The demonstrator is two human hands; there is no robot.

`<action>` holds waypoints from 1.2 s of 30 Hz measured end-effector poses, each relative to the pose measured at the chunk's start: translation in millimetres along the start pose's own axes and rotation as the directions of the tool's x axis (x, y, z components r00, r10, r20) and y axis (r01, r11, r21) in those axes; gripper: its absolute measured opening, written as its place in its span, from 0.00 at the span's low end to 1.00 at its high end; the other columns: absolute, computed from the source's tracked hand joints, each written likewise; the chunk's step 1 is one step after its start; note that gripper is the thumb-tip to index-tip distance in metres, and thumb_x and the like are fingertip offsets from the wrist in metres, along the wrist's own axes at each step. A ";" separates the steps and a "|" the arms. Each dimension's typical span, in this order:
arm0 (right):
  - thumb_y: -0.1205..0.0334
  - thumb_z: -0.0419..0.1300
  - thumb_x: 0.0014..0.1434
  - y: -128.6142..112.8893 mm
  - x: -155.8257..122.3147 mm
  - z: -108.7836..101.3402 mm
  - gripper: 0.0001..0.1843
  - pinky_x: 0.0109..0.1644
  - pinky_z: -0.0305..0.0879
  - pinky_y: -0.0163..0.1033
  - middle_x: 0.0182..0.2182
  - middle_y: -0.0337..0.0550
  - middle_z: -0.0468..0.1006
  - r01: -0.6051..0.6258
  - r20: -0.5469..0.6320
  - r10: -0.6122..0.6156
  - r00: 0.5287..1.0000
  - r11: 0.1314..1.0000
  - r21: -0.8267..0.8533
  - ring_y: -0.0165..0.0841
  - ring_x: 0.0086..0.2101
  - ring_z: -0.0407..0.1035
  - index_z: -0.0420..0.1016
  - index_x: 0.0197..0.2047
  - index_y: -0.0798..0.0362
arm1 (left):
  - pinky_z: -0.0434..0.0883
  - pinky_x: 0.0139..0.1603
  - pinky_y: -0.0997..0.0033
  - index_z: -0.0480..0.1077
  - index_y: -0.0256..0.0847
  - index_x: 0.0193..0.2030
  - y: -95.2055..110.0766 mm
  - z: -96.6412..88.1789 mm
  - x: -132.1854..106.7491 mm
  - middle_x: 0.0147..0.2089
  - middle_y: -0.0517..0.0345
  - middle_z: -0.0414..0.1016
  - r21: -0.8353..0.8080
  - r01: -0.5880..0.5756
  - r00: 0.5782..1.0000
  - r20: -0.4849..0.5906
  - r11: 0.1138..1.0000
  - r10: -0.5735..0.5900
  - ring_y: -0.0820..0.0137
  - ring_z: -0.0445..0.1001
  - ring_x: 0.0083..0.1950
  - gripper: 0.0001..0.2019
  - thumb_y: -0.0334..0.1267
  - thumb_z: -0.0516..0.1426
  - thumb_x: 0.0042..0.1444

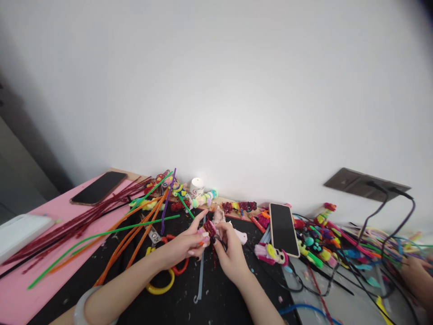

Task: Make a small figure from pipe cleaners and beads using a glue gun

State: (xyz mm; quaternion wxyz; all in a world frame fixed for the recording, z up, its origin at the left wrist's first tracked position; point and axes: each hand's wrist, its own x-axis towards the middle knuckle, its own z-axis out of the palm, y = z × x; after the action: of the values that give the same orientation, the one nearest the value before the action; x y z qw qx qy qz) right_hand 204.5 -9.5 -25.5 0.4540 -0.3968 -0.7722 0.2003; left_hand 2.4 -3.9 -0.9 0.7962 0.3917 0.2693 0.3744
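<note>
My left hand (184, 246) and my right hand (232, 253) meet over the black mat (189, 304). Between their fingers is a small pink and dark-red pipe-cleaner figure (210, 228), partly covered by the fingertips. My left thumb and fingers pinch one side, with the index finger stretched out; my right fingers close on the other side. A dark-red strand hangs below it. Under the hands lies a long translucent stick (200, 280). Scissors with yellow handles (160, 289) and a red-handled tool (182, 266) lie partly beneath my left forearm.
Orange pipe cleaners (135, 237) and dark-red ones (81, 221) spread leftward over a pink sheet (43, 289). Phones lie left (99, 188) and right (284, 230). A finished doll (270, 253), black cables (384, 253) and another person's hand (416, 275) are to the right.
</note>
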 end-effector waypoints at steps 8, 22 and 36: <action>0.70 0.57 0.67 -3.7 2.5 -1.2 0.16 0.39 0.73 0.40 0.39 0.41 0.79 0.015 -0.021 -0.015 1.000 1.000 -0.024 0.38 0.34 0.74 0.73 0.56 0.47 | 0.41 0.31 0.69 0.25 0.54 0.86 -2.9 -1.9 2.6 0.29 0.72 0.64 -0.012 0.008 1.000 -0.002 1.000 -0.008 0.80 0.46 0.24 0.66 0.50 0.72 0.59; 0.72 0.59 0.64 -3.9 3.8 -3.6 0.18 0.60 0.76 0.54 0.56 0.51 0.81 0.031 -0.041 -0.030 0.999 0.999 0.017 0.47 0.56 0.77 0.74 0.55 0.46 | 0.43 0.32 0.68 0.19 0.50 0.85 -15.3 -10.0 8.9 0.25 0.75 0.65 0.041 -0.013 1.000 -0.018 0.999 0.014 0.80 0.44 0.22 0.66 0.35 0.64 0.53; 0.73 0.58 0.66 -4.1 3.6 -5.3 0.24 0.64 0.77 0.52 0.60 0.51 0.84 -0.006 0.051 0.001 0.999 0.996 0.094 0.44 0.59 0.79 0.73 0.62 0.46 | 0.51 0.32 0.71 0.16 0.52 0.84 -18.5 -13.1 14.1 0.27 0.74 0.68 -0.004 0.010 1.000 -0.011 1.000 -0.010 0.79 0.47 0.22 0.70 0.34 0.62 0.46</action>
State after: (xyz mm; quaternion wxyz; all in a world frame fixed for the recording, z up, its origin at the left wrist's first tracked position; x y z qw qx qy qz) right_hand 206.3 -9.4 -18.1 0.4521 -0.3711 -0.7726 0.2471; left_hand 8.1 5.3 -25.3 0.7974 0.3865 0.2749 0.3731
